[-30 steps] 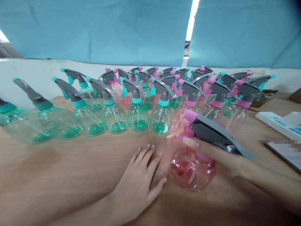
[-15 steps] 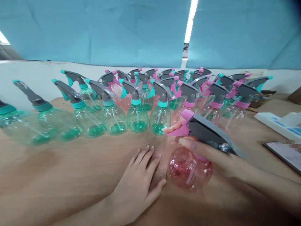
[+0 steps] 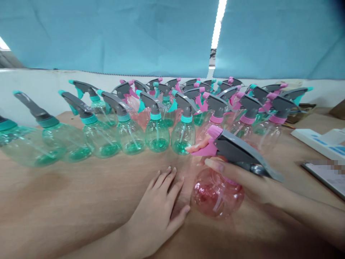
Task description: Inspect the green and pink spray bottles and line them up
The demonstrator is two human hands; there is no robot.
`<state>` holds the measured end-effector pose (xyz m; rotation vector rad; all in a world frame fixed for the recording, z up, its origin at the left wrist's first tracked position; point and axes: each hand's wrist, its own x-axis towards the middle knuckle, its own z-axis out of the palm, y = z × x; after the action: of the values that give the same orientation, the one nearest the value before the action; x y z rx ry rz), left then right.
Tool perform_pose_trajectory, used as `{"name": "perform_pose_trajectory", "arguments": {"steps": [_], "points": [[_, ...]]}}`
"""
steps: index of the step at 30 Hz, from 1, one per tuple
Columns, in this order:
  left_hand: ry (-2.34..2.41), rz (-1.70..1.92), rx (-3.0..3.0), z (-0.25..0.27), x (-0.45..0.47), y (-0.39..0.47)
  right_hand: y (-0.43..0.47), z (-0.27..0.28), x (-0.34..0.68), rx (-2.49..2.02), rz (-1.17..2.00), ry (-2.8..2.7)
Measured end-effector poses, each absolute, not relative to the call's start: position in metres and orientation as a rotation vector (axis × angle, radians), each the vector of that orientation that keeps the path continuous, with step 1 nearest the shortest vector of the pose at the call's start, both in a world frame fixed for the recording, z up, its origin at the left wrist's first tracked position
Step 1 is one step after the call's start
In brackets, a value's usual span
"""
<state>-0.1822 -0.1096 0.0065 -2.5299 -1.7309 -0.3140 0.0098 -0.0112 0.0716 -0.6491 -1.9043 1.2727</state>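
A pink spray bottle with a grey trigger head and pink nozzle is gripped at the neck by my right hand. The nozzle points left, and fingertips show behind the pink trigger. My left hand lies palm down on the wooden table, fingers spread, a little left of that bottle and holding nothing. Just beyond my hands stands a row of spray bottles: green ones such as this green spray bottle at the left and middle, pink-collared ones at the right.
Behind the front row, several more spray bottles with grey heads crowd together. At the right lie a white power strip and a phone. A blue cloth hangs across the back above a white wall.
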Motion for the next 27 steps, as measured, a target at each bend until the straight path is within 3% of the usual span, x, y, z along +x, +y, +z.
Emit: {"name": "perform_pose_trajectory", "arguments": {"steps": [27], "points": [[-1.729, -0.326, -2.534, 0.007, -0.182, -0.109, -0.006, 0.065, 0.015, -0.808, 1.336, -1.95]]}}
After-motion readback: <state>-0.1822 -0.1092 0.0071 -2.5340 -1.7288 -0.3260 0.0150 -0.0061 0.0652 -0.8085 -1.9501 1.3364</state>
